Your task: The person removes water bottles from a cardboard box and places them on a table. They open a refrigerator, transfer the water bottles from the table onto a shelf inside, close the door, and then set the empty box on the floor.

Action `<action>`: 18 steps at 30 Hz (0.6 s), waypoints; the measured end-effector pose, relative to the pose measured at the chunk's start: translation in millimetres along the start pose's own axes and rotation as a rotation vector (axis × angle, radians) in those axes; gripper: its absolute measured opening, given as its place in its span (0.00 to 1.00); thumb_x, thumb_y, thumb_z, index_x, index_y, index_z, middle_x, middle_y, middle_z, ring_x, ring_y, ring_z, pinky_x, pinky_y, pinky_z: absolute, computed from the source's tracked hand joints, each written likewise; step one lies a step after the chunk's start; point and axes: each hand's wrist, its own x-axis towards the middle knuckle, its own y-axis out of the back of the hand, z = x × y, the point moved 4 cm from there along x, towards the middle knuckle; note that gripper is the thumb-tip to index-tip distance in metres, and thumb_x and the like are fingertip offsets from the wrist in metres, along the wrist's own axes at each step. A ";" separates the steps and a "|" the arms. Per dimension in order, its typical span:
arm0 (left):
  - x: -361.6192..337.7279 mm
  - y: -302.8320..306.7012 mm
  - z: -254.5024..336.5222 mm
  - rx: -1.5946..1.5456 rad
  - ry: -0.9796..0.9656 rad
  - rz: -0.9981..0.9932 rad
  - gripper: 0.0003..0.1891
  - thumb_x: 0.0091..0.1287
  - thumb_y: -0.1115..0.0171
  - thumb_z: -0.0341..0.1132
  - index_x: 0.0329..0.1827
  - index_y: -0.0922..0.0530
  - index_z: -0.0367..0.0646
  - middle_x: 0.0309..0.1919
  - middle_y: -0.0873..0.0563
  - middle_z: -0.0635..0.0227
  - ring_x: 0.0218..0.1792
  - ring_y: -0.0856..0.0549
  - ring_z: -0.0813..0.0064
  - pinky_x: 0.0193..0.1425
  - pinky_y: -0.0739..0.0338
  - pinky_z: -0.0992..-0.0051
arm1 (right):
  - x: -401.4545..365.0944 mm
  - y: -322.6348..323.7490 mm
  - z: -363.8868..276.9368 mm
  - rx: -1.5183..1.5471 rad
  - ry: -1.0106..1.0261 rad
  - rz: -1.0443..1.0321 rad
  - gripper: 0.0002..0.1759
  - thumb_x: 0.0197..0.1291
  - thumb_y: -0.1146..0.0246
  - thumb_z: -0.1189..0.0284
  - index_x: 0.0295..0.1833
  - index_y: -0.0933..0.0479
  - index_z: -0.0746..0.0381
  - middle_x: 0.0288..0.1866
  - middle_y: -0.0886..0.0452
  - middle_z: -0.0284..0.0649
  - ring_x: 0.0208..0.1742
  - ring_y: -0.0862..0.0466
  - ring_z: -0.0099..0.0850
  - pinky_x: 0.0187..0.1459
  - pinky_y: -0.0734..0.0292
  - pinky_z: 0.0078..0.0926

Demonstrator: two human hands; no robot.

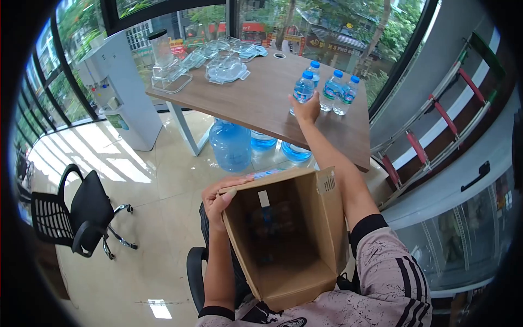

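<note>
An open cardboard box (pixel 327 218) rests on my lap, its opening facing me. My left hand (pixel 219 197) grips the box's upper left edge, thumb on the near side. Inside the box, in shadow, a bottle-like shape with a blue part shows dimly. On the wooden table (pixel 256 98), my right hand (pixel 308 108) is wrapped round a water bottle (pixel 303 87) with a blue cap. Several more bottles stand close by: one behind it (pixel 314 70) and others to its right, such as this bottle (pixel 330 91).
Clear plastic holders (pixel 226 70) and a tape roll (pixel 279 55) lie on the table. Large blue water jugs (pixel 230 144) stand beneath it. A water dispenser (pixel 120 87) and black chair (pixel 92 207) are left; a folded ladder (pixel 417 146) leans right.
</note>
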 end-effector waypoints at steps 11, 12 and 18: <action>-29.7 29.1 46.2 0.097 -0.029 0.196 0.20 0.53 0.45 0.38 0.39 0.18 0.27 0.39 0.14 0.52 0.41 0.16 0.68 0.50 0.24 0.74 | -16.8 104.5 -124.1 0.846 0.182 -0.684 0.29 0.40 0.24 0.74 0.50 0.28 0.65 0.44 0.20 0.38 0.44 0.19 0.27 0.48 0.23 0.29; -31.3 32.5 49.7 0.115 -0.044 0.198 0.19 0.55 0.45 0.37 0.39 0.18 0.27 0.39 0.14 0.54 0.40 0.16 0.70 0.49 0.24 0.75 | -23.2 123.9 -150.0 0.928 0.252 -0.800 0.30 0.40 0.24 0.75 0.51 0.28 0.65 0.46 0.20 0.40 0.47 0.19 0.29 0.52 0.24 0.31; -40.8 35.1 73.6 0.092 -0.138 0.209 0.16 0.59 0.46 0.34 0.40 0.18 0.28 0.35 0.14 0.59 0.35 0.17 0.75 0.44 0.23 0.79 | -118.7 218.9 -253.3 0.983 0.639 -1.596 0.39 0.34 0.22 0.76 0.56 0.33 0.63 0.53 0.22 0.50 0.54 0.21 0.43 0.57 0.26 0.40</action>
